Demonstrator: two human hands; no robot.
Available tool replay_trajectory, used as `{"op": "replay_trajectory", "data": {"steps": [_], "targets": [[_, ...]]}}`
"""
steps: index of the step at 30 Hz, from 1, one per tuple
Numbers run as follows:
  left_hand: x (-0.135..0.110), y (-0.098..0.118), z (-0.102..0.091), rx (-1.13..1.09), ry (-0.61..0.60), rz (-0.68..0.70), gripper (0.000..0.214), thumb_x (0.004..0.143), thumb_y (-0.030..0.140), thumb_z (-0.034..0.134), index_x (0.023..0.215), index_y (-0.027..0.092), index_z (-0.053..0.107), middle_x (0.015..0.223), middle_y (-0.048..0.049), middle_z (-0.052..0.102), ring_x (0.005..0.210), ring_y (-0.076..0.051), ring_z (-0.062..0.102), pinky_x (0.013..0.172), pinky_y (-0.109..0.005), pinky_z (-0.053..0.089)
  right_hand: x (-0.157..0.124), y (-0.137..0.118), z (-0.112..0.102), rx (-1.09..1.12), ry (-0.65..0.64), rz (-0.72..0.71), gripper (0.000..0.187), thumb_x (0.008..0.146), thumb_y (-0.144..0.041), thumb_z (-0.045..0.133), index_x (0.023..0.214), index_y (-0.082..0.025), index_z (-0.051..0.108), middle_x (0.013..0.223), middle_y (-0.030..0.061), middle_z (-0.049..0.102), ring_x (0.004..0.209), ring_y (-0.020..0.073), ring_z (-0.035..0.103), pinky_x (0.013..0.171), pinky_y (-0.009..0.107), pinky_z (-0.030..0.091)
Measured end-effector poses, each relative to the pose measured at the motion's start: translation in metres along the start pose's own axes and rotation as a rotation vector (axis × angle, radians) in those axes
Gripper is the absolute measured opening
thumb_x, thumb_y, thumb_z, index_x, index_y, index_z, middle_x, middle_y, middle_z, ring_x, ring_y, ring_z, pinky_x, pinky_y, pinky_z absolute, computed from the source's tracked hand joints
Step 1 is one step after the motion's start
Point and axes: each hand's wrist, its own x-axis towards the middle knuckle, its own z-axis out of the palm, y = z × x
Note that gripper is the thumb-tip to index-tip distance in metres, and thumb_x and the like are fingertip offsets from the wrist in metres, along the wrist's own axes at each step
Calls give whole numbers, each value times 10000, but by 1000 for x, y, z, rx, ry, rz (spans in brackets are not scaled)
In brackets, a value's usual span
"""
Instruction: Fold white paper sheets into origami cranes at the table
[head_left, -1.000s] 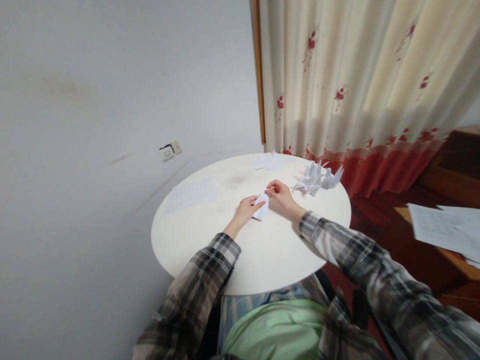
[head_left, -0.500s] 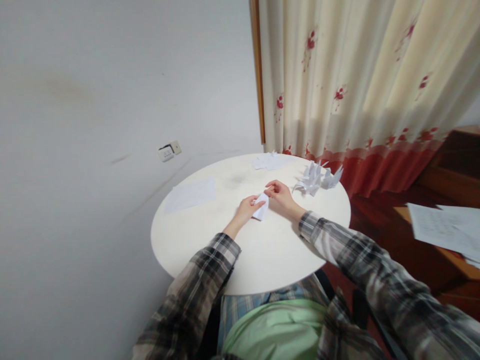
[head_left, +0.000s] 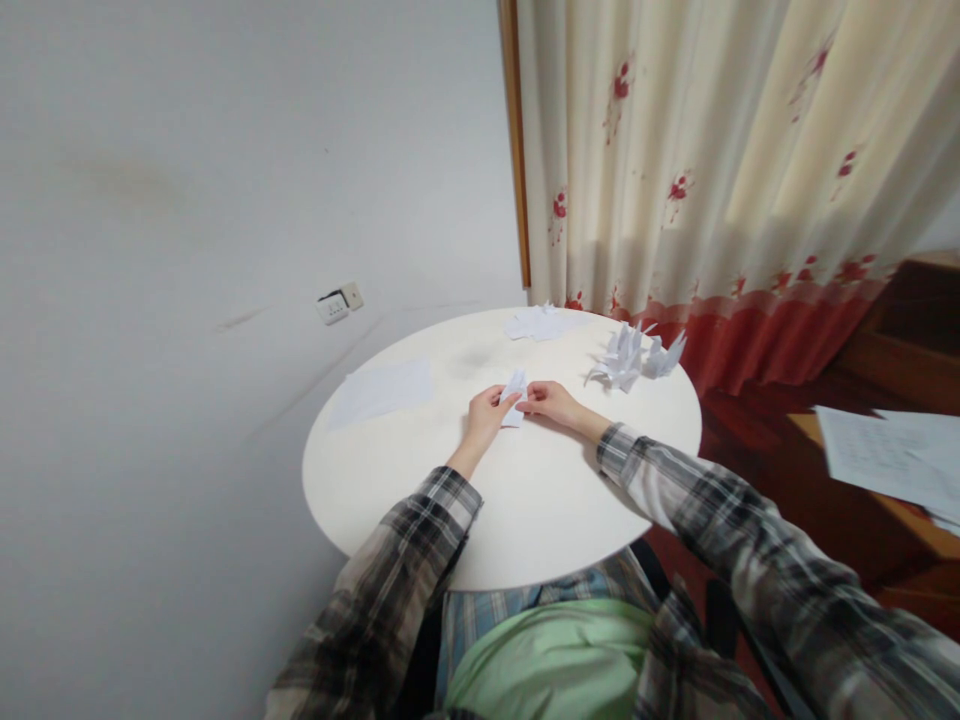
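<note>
Between my hands, over the middle of the round white table (head_left: 405, 480), is a small folded piece of white paper (head_left: 514, 384), narrow and pointed at its far end. My left hand (head_left: 487, 410) grips its left side, thumb on top. The fingers of my right hand (head_left: 551, 402) pinch its right edge. Parts of the paper are covered by my fingers, so its full shape is hidden. To the right of my right hand stand several folded white paper figures (head_left: 624, 358) with pointed tips, clustered together.
Flat white sheets (head_left: 382, 390) lie at the table's left, and more white paper pieces (head_left: 538, 322) at its far edge. A wall with a socket (head_left: 332, 308) borders the left. A flowered curtain (head_left: 675, 150) hangs behind; papers (head_left: 889, 455) rest on wooden furniture at right.
My right hand has come down from the paper's top to its right edge. The paper has turned more upright and shifted slightly away from me, with its pointed end now showing.
</note>
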Motion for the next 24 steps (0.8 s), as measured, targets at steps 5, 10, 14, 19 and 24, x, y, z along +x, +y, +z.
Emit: {"op": "replay_trajectory", "data": {"steps": [5,10,14,19,24], "targets": [[2,0,2,-143,25,-18,326,582,281,687,855,126,600,826,-59,654,686,-133,597,645,-254,476,1,-3,-3,-67,117,-54,249,595,-352,658,644,-155,512,538,-44,506,490,72,423,482,204,312],[1,-1,3,-233,-8,-136,382,583,282,698,903,108,582,841,-81,652,652,-137,614,598,-257,497,2,-5,-5,-93,263,-135,213,615,-335,630,659,-159,520,565,-47,478,524,75,411,525,211,326],[-2,2,2,-220,-57,-214,330,597,313,694,828,99,594,728,-66,652,548,-136,617,539,-243,487,2,-6,-6,-120,304,-165,202,619,-330,627,666,-158,533,591,-39,489,551,79,417,546,214,338],[-2,6,1,-233,13,-212,323,554,343,718,723,110,571,640,-38,636,518,-140,610,540,-261,501,2,-6,-3,2,231,-101,256,615,-368,636,728,-157,547,603,-29,528,540,83,451,533,215,363],[-3,10,1,-183,80,-154,333,540,389,714,664,121,560,584,-13,612,529,-124,591,541,-247,499,-1,-8,1,56,92,-17,291,592,-405,652,678,-162,517,586,-17,561,524,92,492,528,223,391]]}}
